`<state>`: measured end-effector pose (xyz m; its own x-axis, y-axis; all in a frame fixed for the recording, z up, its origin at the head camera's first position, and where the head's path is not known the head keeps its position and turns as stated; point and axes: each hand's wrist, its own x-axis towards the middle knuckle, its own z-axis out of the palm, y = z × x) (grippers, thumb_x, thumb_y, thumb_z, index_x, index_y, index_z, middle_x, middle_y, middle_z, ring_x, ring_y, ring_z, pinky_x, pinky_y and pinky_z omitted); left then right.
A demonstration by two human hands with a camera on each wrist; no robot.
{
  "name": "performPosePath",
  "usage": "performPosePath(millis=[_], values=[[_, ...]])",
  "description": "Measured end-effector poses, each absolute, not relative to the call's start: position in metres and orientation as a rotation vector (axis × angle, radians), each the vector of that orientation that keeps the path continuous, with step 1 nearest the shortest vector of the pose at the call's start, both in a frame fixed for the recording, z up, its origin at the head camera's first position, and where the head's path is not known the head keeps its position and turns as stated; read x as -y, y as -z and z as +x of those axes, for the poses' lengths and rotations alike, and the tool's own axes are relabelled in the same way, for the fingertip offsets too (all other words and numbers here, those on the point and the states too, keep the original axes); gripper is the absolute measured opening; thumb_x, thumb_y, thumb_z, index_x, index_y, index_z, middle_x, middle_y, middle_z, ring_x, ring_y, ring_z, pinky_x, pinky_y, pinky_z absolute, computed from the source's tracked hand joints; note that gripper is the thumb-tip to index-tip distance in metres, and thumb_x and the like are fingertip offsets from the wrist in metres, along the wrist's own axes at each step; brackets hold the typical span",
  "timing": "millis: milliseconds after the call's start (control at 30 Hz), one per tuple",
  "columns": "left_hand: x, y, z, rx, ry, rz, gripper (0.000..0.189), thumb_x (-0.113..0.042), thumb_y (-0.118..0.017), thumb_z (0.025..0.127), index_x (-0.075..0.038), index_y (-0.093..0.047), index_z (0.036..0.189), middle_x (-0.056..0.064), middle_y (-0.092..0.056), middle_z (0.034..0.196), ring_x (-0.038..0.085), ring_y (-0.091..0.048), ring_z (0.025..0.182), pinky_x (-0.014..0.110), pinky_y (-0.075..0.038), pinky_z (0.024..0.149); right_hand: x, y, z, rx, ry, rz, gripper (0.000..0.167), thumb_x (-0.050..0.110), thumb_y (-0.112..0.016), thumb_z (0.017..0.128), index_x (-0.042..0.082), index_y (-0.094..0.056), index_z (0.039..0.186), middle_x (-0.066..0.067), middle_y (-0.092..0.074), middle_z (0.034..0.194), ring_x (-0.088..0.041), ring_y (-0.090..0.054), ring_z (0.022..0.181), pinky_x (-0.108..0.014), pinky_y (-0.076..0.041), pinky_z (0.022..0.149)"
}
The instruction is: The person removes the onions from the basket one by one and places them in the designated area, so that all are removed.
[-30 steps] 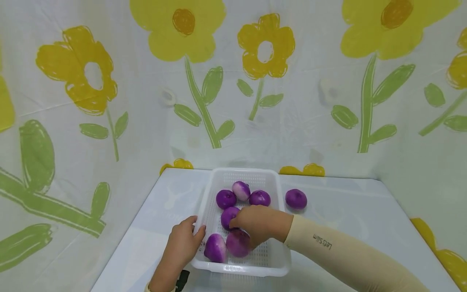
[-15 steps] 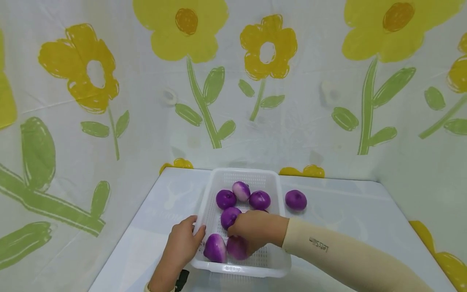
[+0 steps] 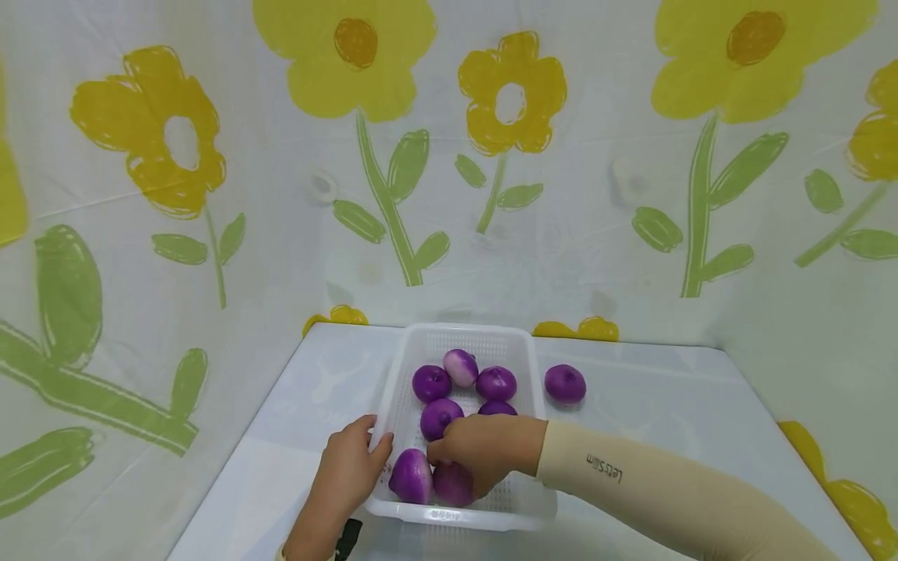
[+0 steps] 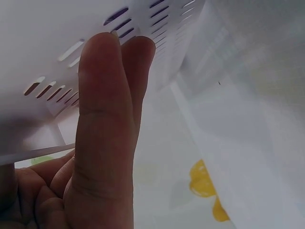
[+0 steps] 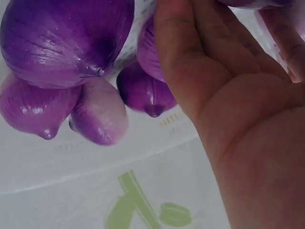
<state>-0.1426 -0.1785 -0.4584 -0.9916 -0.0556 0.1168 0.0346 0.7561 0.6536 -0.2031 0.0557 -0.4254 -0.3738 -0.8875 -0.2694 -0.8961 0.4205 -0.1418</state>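
Observation:
A white plastic basket [image 3: 491,520] with slotted walls holds several purple onions. My left hand [image 3: 351,467] holds its left rim; in the left wrist view, a finger [image 4: 106,119] lies upright against the slotted wall. Inside the basket near the front, my right hand [image 3: 484,452] grips a purple onion [image 3: 454,487], partly hidden beneath the fingers. Left of that is a purple-and-white onion [image 3: 411,477]. Just beyond my knuckles sit another onion [image 3: 440,419] and one partly covered by the hand [image 3: 498,408]. The right wrist view shows the palm [image 5: 252,124] beside several onions [image 5: 66,43].
Farther back in the basket lie a dark onion [image 3: 431,383], a pale-sided onion [image 3: 460,368] and a glossy one [image 3: 496,383]. A single onion [image 3: 565,384] rests on the white table [image 3: 652,413], right of the basket. Flower-printed cloth [image 3: 596,257] surrounds the table.
My right hand has come down and slightly toward the basket's front with the onion, uncovering more of the onion behind it. My left hand stays on the rim.

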Motion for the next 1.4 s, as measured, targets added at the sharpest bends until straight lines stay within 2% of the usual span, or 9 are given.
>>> performPosePath(millis=[300, 533, 767, 900, 1133, 1300, 1400], values=[[0.179, 0.461, -0.143, 2.823, 1.066, 0.031, 0.047, -0.021, -0.074, 0.099, 0.010, -0.064, 0.134, 0.022, -0.076, 0.103, 0.031, -0.075, 0.088, 0.047, -0.062, 0.069, -0.060, 0.419, -0.201, -2.386, -0.125, -1.505, 0.070, 0.026, -0.104, 0.066, 0.034, -0.069, 0.126, 0.016, -0.061, 0.094, 0.000, -0.056, 0.082, -0.021, -0.055, 0.075], [0.179, 0.461, -0.143, 2.808, 1.065, 0.020, 0.046, -0.020, -0.074, 0.099, 0.010, -0.064, 0.132, 0.023, -0.076, 0.101, 0.029, -0.075, 0.085, 0.045, -0.062, 0.065, -0.067, 0.416, -0.203, -2.405, -0.146, -1.561, 0.070, 0.025, -0.104, 0.062, 0.035, -0.071, 0.123, 0.015, -0.061, 0.098, -0.001, -0.053, 0.087, -0.018, -0.052, 0.073], [0.179, 0.462, -0.143, 2.808, 1.078, 0.013, 0.046, -0.020, -0.074, 0.099, 0.010, -0.065, 0.132, 0.022, -0.076, 0.101, 0.028, -0.075, 0.084, 0.043, -0.062, 0.064, -0.073, 0.413, -0.205, -2.411, -0.160, -1.563, 0.075, 0.026, -0.105, 0.059, 0.033, -0.071, 0.125, 0.016, -0.064, 0.098, -0.001, -0.056, 0.083, -0.021, -0.054, 0.077], [0.180, 0.461, -0.143, 2.815, 1.068, 0.023, 0.047, -0.020, -0.073, 0.099, 0.011, -0.064, 0.133, 0.023, -0.076, 0.102, 0.029, -0.075, 0.086, 0.044, -0.062, 0.065, -0.075, 0.408, -0.207, -2.414, -0.137, -1.563, 0.071, 0.027, -0.105, 0.060, 0.031, -0.071, 0.123, 0.017, -0.066, 0.095, 0.000, -0.058, 0.080, -0.021, -0.053, 0.077], [0.181, 0.461, -0.144, 2.811, 1.078, 0.019, 0.046, -0.020, -0.073, 0.100, 0.009, -0.064, 0.133, 0.022, -0.076, 0.101, 0.028, -0.075, 0.083, 0.044, -0.062, 0.065, -0.080, 0.397, -0.212, -2.418, -0.112, -1.540, 0.065, 0.025, -0.103, 0.062, 0.033, -0.070, 0.117, 0.018, -0.061, 0.094, 0.000, -0.056, 0.085, -0.020, -0.052, 0.076], [0.180, 0.461, -0.144, 2.820, 1.088, 0.032, 0.047, -0.021, -0.073, 0.100, 0.009, -0.064, 0.134, 0.021, -0.076, 0.100, 0.026, -0.075, 0.081, 0.043, -0.061, 0.065, -0.090, 0.388, -0.215, -2.437, -0.027, -1.484, 0.057, 0.021, -0.100, 0.064, 0.034, -0.068, 0.109, 0.015, -0.056, 0.089, -0.004, -0.053, 0.083, -0.021, -0.051, 0.069], [0.180, 0.461, -0.144, 2.833, 1.090, 0.052, 0.047, -0.021, -0.073, 0.100, 0.009, -0.063, 0.135, 0.020, -0.076, 0.100, 0.025, -0.074, 0.081, 0.043, -0.061, 0.065, -0.099, 0.384, -0.217, -2.441, 0.054, -1.449, 0.055, 0.019, -0.098, 0.065, 0.035, -0.069, 0.110, 0.015, -0.056, 0.089, -0.005, -0.052, 0.084, -0.021, -0.051, 0.067]])
